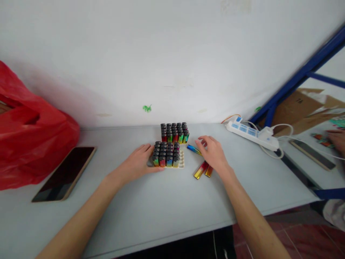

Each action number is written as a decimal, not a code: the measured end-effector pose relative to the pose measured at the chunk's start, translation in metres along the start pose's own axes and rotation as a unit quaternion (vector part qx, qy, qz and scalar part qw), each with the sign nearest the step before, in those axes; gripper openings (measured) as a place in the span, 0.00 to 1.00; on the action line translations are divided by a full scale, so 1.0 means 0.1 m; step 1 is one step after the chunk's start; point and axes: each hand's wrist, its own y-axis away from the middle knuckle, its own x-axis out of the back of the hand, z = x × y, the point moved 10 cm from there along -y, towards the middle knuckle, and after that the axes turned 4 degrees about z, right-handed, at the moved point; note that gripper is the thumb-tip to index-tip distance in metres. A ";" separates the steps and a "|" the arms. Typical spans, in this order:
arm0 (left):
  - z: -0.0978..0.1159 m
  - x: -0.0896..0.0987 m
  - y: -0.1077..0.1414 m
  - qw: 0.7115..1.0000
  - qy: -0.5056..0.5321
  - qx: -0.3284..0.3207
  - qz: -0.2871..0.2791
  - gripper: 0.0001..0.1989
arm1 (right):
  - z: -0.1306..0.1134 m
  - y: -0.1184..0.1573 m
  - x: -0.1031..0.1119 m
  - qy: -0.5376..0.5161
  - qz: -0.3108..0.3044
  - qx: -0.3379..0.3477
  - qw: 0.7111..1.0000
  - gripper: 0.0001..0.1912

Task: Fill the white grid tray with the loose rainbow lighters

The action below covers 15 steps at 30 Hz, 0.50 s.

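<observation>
A white tray [182, 162] holds upright rows of lighters [166, 154] with black tops and shiny coloured bodies; bare slots show along its right side. My left hand [138, 160] wraps round the tray's left side, thumb along the front edge and fingers at the side. To the right, my right hand [212, 153] hovers low with loosely bent fingers, thumb and forefinger a little apart. Under its thumb side lies a blue lighter [194, 149], partly covered. A red and gold lighter [201, 170] and an orange one [208, 171] lie just below the palm.
Behind the tray stands another block of upright lighters [174, 133]. A phone [64, 174] and a red plastic bag [32, 136] are at left. On the right are a white power strip [252, 135] with cables, a blue metal frame [304, 73], and another person's hand [336, 138].
</observation>
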 end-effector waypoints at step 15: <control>0.02 -0.01 -0.01 1.000 0.004 0.002 -0.011 0.30 | 0.26 -0.08 0.34 -0.280 0.087 -0.069 0.954 0.21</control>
